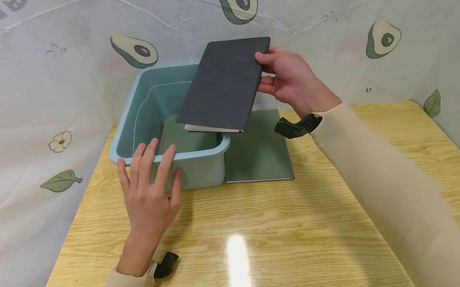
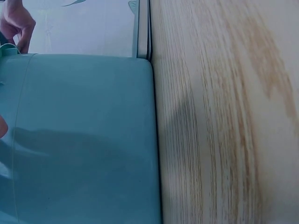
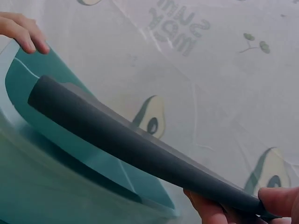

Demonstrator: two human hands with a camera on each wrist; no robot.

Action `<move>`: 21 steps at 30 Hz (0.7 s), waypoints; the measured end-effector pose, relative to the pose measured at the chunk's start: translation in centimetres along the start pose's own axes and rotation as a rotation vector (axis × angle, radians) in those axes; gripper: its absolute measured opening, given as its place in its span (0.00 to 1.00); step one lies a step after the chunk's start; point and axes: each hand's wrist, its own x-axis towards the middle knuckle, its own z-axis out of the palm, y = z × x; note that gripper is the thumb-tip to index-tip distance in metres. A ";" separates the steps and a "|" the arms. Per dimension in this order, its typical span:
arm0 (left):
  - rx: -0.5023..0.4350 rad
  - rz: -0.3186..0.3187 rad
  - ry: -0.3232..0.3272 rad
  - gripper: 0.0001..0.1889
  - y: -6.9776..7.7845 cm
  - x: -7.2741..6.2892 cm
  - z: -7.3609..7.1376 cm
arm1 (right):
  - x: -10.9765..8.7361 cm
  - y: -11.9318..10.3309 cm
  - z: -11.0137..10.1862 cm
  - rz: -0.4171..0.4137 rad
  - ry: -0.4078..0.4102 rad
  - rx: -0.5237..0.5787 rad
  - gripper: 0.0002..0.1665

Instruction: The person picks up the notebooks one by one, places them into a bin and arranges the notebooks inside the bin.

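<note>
From where I stand, the dark notebook (image 1: 227,85) is up in the air, tilted, over the right side of a blue-green tub (image 1: 199,172) that sits toward the far left corner of the bench (image 1: 311,229). The person's right hand (image 1: 291,75) has it by the edge nearer the bench's right side, the grip clamped on it, thumb on the upper cover and fingers beneath. The notebook's near end hangs lower than its far end, and a strip of pale pages shows along there. The left hand (image 1: 148,188) is at the tub's wall on the side facing the bench's near edge, fingertips up at the rim; that grip is apart, the fingers spread and holding nothing. Inside the tub a green cover (image 1: 187,137) lies on the bottom, partly hidden by the rim and the dark notebook. A green notebook (image 1: 262,154) lies flat on the bench just beside the tub, toward the bench's right edge, its far part hidden under the raised one. Avocado-printed cloth (image 1: 194,2) hangs behind the bench's far edge, and a bright reflection (image 1: 239,273) gleams toward the near edge.
</note>
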 end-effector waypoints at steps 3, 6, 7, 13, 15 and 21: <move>-0.001 0.000 0.005 0.27 0.0 0.0 -0.1 | 0.5 0.6 1.1 -0.004 -0.002 -0.027 0.21; 0.000 -0.001 0.005 0.27 0.1 -0.1 -0.2 | 1.0 1.3 2.3 0.000 -0.003 -0.055 0.20; 0.000 -0.002 0.005 0.27 0.1 -0.1 -0.2 | 1.2 1.5 2.7 0.003 -0.001 -0.066 0.20; 0.001 0.000 0.010 0.27 0.0 -0.2 -0.3 | 1.9 2.9 5.0 0.015 -0.007 -0.127 0.23; 0.001 0.000 0.010 0.27 0.0 -0.2 -0.3 | 2.1 3.4 5.7 0.021 -0.005 -0.154 0.24; -0.001 0.007 0.012 0.27 0.1 -0.1 -0.3 | 2.5 4.7 7.2 0.040 0.016 -0.260 0.29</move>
